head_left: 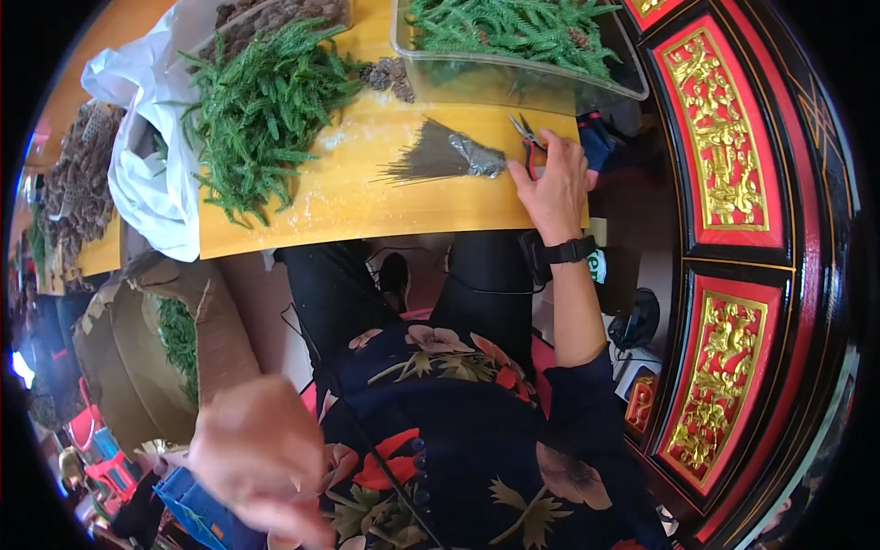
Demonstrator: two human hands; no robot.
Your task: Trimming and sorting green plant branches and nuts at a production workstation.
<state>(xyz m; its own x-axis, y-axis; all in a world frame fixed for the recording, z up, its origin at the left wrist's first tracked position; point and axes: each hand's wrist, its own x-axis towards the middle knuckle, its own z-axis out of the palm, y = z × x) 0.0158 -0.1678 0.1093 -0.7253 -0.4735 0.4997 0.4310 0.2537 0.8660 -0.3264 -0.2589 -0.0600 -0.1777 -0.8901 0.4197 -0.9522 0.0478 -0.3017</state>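
My right hand (557,188), with a black band on its wrist, is at the right end of the yellow table. Its thumb and fingers close around the red handles of small pliers (527,140), whose jaws point away from me. Just left of the pliers lies a bundle of thin dark wire stems (435,154), wrapped in clear plastic at one end and fanned out at the other. Low at the left, off the table, my left hand (259,458) is smeared by motion near my body, so its fingers cannot be made out.
Green artificial fir sprigs (266,115) are heaped on the table (367,206); more fill a clear plastic bin (513,69). Pine cones (390,78) lie between them. A white plastic bag (151,174) hangs over the left edge, above an open cardboard box (128,344). Carved red-and-gold panels (720,128) stand at right.
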